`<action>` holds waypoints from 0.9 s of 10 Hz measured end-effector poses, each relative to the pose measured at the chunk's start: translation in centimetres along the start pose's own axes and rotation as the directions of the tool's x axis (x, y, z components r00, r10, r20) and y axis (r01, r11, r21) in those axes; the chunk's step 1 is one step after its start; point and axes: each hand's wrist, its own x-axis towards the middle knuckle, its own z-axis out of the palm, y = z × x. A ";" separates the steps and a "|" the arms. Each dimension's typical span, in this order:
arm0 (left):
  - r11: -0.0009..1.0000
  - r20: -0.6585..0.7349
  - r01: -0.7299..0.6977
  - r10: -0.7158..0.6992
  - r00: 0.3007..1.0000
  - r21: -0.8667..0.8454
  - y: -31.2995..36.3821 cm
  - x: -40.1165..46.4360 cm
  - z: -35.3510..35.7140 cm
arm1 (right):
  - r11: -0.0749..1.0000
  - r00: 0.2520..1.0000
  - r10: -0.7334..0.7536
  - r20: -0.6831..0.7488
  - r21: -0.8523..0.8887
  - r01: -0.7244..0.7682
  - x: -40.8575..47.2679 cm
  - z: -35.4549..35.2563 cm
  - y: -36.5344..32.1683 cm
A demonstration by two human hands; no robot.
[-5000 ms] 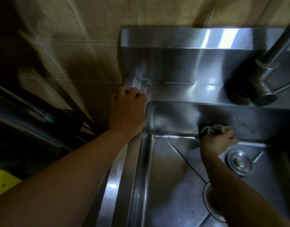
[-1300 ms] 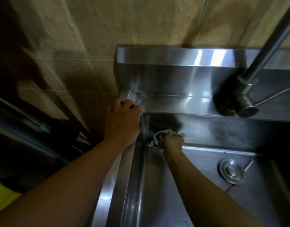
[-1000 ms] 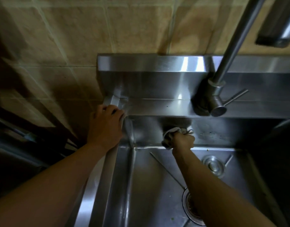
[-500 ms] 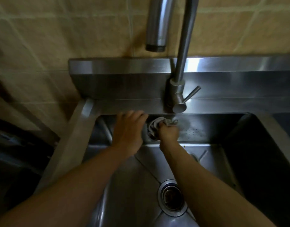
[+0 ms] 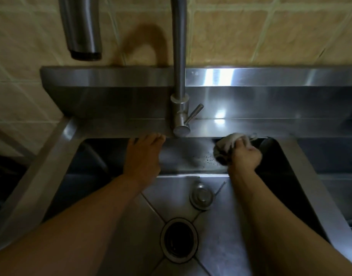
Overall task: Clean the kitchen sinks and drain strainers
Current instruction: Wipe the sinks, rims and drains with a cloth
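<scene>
- The right hand [image 5: 244, 156] is gripping a bunched cloth [image 5: 227, 146] against the sink's back wall [image 5: 187, 154], near its right corner.
- The left hand [image 5: 143, 156] is resting flat, fingers spread, on that wall.
- Firm overlapping strokes should be lifting the specks.

My fist [image 5: 244, 158] hides most of the rag [image 5: 225, 145]. The tap [image 5: 178, 56] runs off the top edge, and my left fingertips [image 5: 149, 138] blur together.

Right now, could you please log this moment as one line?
right hand scrubbing back wall with cloth | left hand flat on wall | drain open
</scene>
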 end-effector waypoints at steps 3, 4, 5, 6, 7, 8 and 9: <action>0.997 -0.122 -0.012 0.002 0.992 -0.082 0.1 0.1 1.0 | 0.998 0.988 0.001 -0.155 -0.064 -0.011 -0.4 2.6 1.9; 0.994 -0.143 -0.002 -0.013 0.990 -0.105 0.2 0.2 1.2 | 0.997 0.989 0.052 -0.139 -0.050 -0.059 -4.1 5.3 4.2; 0.993 -0.172 -0.006 -0.014 0.985 -0.115 0.3 0.3 1.2 | 0.985 0.986 0.164 0.022 -0.055 -0.162 -8.7 8.0 6.3; 0.993 -0.180 -0.025 0.004 0.984 -0.112 0.2 0.3 1.2 | 0.970 0.968 0.228 0.104 -0.114 -0.217 -10.4 9.6 7.7; 0.994 -0.194 -0.040 0.021 0.981 -0.097 0.2 0.2 1.1 | 0.980 0.984 0.145 0.107 -0.152 -0.128 -8.1 8.0 8.3; 0.993 -0.219 -0.037 0.012 0.976 -0.113 0.3 0.4 0.9 | 0.960 0.988 0.140 0.066 -0.254 -0.119 -3.9 4.7 7.7; 0.989 -0.256 -0.038 0.001 0.967 -0.140 0.3 0.2 1.3 | 0.964 0.996 0.091 -0.026 -0.250 -0.094 1.7 0.3 6.1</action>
